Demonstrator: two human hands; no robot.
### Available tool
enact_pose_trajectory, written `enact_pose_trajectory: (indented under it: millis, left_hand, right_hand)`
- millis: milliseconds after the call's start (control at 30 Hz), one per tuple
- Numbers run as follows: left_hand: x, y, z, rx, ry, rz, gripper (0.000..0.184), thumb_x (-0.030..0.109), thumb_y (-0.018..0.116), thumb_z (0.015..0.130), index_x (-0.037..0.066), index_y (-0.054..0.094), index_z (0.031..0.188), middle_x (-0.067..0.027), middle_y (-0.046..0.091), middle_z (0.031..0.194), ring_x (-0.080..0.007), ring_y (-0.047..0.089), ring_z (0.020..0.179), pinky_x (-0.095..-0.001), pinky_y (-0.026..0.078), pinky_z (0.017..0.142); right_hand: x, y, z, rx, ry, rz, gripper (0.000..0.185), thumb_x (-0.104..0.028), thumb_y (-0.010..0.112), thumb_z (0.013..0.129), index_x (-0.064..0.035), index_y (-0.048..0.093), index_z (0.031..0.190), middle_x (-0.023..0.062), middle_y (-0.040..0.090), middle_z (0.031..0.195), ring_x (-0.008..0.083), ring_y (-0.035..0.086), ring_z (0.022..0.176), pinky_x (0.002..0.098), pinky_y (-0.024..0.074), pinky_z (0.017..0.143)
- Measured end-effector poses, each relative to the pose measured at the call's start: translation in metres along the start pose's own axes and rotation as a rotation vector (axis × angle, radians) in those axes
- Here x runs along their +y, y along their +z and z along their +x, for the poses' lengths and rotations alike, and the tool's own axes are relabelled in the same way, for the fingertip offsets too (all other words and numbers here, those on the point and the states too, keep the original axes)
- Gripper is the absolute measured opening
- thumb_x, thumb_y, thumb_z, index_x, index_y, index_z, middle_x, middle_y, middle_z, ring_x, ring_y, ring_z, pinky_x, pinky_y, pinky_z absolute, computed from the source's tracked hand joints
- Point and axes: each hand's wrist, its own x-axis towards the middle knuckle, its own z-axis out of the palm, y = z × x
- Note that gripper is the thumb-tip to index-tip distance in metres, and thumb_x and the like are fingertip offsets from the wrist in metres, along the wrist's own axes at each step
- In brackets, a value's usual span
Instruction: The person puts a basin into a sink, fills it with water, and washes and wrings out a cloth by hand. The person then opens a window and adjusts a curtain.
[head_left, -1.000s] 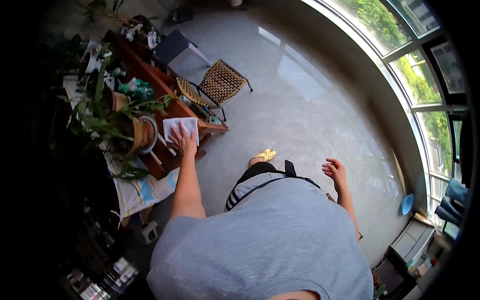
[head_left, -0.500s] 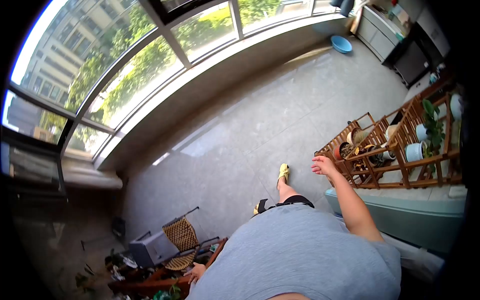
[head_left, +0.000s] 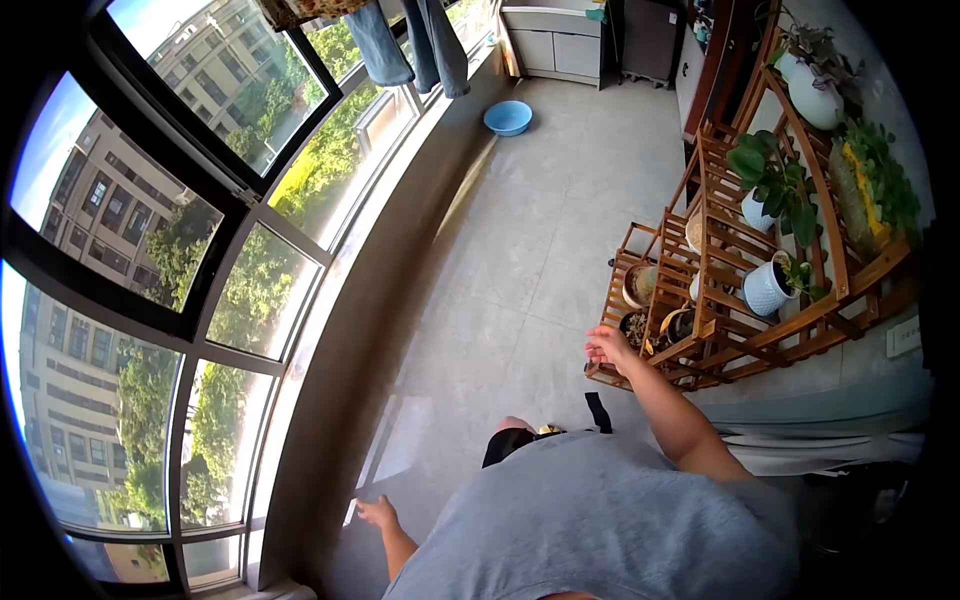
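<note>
My right hand [head_left: 610,346] is held out in front of my body, fingers loosely curved and apart, with nothing visible in it. It overlaps the near corner of a tiered wooden plant stand [head_left: 715,335] in the head view; I cannot tell whether they touch. Close to its fingers, a dark pot of soil [head_left: 635,327] sits on the lowest shelf, partly covered by the hand. On the other side, my left hand [head_left: 378,512] hangs over the grey tiled floor [head_left: 490,250], open and holding nothing.
White pots with green plants [head_left: 772,283] stand on the upper shelves at right. A blue basin [head_left: 508,118] lies on the floor near a grey cabinet [head_left: 555,45]. Tall windows with a low wall [head_left: 385,280] run along the left. Jeans [head_left: 378,45] hang above.
My view has swung to the right, bringing the stand and basin further into view. The woven chair has left the frame. My left hand has moved away from the wooden furniture beside it.
</note>
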Motion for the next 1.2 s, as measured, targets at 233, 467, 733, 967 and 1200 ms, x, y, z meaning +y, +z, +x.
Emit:
enact_pose_trajectory:
  millis: [233,467,733,967,1200]
  left_hand:
    - [0.219,0.038,0.081,-0.032,0.066,-0.082,0.073,0.016,0.068,0.078,0.000,0.035,0.141,-0.0289,0.043,0.134,-0.0457,0.049,0.119,-0.0483,0.044,0.102]
    - [0.513,0.111,0.142,-0.086,0.510,-0.167,0.060,0.014,0.066,0.078,-0.010,0.047,0.129,-0.0348,0.053,0.121,-0.0452,0.057,0.108,-0.0466,0.047,0.099]
    - [0.863,0.262,-0.025,-0.491,1.467,0.020,0.047,0.026,0.074,0.079,0.002,0.061,0.117,-0.0189,0.063,0.113,-0.0353,0.055,0.112,-0.0443,0.044,0.096]
    - [1.044,0.327,-0.221,-0.768,1.744,-0.074,0.044,0.021,0.073,0.080,0.008,0.059,0.120,-0.0203,0.058,0.120,-0.0387,0.054,0.114,-0.0462,0.046,0.097]
    - [1.217,0.357,-0.257,-0.740,1.573,0.012,0.044,0.018,0.073,0.079,0.004,0.060,0.118,-0.0222,0.058,0.119,-0.0388,0.053,0.117,-0.0448,0.044,0.100]
  right_hand:
    - [-0.061,-0.005,0.105,0.021,0.049,0.095,0.027,-0.017,0.055,0.095,-0.0076,0.056,0.121,0.0102,0.067,0.102,0.0214,0.068,0.084,0.0319,0.0548,0.073]
    - [-0.158,-0.029,0.206,0.148,0.028,0.215,0.026,-0.017,0.055,0.096,-0.0086,0.055,0.121,0.0095,0.066,0.101,0.0203,0.067,0.086,0.0319,0.0551,0.074]
    - [-0.243,-0.107,0.271,0.275,-0.011,0.425,0.022,-0.018,0.050,0.098,-0.0091,0.058,0.117,0.0095,0.067,0.100,0.0202,0.067,0.086,0.0320,0.0562,0.073]
    - [-0.362,-0.223,0.377,0.368,-0.103,0.610,0.022,-0.013,0.050,0.094,-0.0066,0.059,0.113,0.0106,0.068,0.093,0.0196,0.066,0.080,0.0324,0.0558,0.071]
    - [-0.518,-0.321,0.509,0.330,-0.030,0.499,0.024,-0.012,0.050,0.095,-0.0064,0.057,0.117,0.0109,0.067,0.100,0.0186,0.065,0.084,0.0307,0.0558,0.072]
